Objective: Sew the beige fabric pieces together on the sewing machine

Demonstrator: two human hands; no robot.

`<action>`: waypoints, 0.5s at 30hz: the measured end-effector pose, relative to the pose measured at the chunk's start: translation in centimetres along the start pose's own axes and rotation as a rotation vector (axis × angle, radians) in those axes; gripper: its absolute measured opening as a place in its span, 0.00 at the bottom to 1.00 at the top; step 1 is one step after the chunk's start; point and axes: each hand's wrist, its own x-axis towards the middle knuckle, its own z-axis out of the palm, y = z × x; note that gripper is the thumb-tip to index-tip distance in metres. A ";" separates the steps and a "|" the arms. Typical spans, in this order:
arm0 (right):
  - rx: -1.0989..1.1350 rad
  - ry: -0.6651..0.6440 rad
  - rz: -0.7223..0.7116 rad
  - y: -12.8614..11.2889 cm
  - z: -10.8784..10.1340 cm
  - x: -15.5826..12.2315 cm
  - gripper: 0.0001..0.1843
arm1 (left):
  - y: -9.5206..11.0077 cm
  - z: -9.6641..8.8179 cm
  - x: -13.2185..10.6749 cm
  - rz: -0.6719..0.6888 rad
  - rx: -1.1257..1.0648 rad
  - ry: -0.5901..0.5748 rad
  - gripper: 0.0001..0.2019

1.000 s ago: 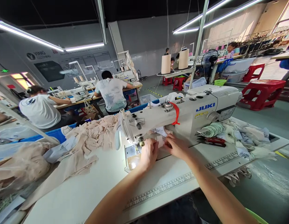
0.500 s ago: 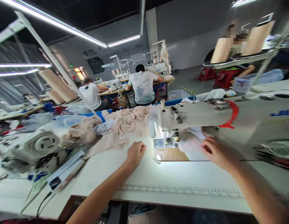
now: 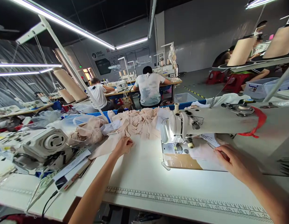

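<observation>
My left hand [image 3: 123, 145] is over the white table beside the near edge of a beige fabric piece [image 3: 104, 145]. Its fingers are curled in, and whatever they may hold is hidden. At the right, my right hand [image 3: 228, 157] pinches the edge of a pale, thin fabric piece [image 3: 201, 153] lying on the sewing machine's bed. A white strip with dark dots [image 3: 211, 139] lies by its fingertips, under the machine arm. The sewing machine [image 3: 179, 124] stands between my hands, its lamp lighting the needle plate [image 3: 169, 147].
Crumpled beige fabric [image 3: 139, 121] is heaped behind the table top. Left stand another machine head [image 3: 45, 144] and a white box [image 3: 73, 174] with a cable. A printed ruler [image 3: 181, 199] runs along the front edge. Large thread cones [image 3: 242, 51] stand right; co-workers [image 3: 149, 85] sit ahead.
My left hand has moved left, away from the needle area, to the beige fabric. The right hand stays at the pale fabric by the machine bed. The view has turned slightly left.
</observation>
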 end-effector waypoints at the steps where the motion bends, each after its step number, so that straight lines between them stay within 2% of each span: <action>1: 0.001 0.000 -0.008 -0.1 -0.1 0.0 0.26 | -0.1 0.1 -0.1 0.007 -0.002 0.004 0.03; 10: 0.012 -0.021 -0.025 -0.3 -0.6 0.2 0.23 | -0.1 -0.4 -0.5 0.057 0.029 0.010 0.08; 13: 0.022 -0.035 0.006 -1.3 -1.0 0.3 0.19 | 0.7 -0.7 -0.9 0.169 0.079 0.105 0.06; 15: 0.103 -0.134 -0.016 -3.2 -1.4 0.1 0.17 | 1.6 -0.9 -1.3 0.299 0.072 0.187 0.05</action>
